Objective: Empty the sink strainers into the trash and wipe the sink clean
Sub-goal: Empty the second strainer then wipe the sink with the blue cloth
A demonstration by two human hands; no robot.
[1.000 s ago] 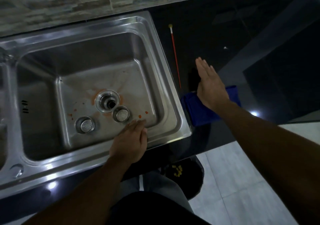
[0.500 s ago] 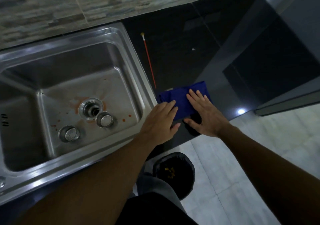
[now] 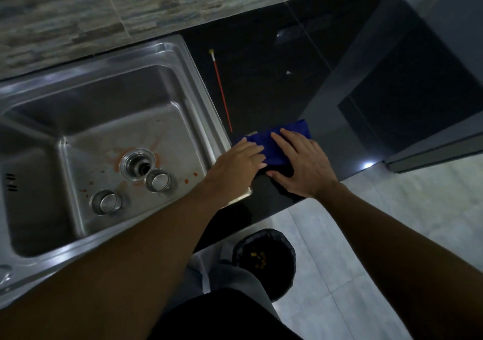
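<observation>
A folded blue cloth (image 3: 274,146) lies on the black counter just right of the steel sink (image 3: 201,109). My left hand (image 3: 235,164) and my right hand (image 3: 303,164) both rest flat on the cloth, fingers spread, pressing it rather than gripping it. Two round metal strainers sit on the basin floor, one (image 3: 157,180) beside the open drain (image 3: 137,163) and one (image 3: 105,201) further left. Orange stains and specks ring the drain. A black-lined trash bin (image 3: 264,258) with yellow scraps stands on the floor below the counter edge.
A thin red stick (image 3: 221,91) with a pale tip lies on the black counter (image 3: 274,78) beside the sink's right rim. A tiled wall runs behind. Pale floor tiles show at lower right; my leg is next to the bin.
My left hand left the sink's front rim and moved right onto the cloth. My right hand dropped flat onto the cloth. The view shifted right.
</observation>
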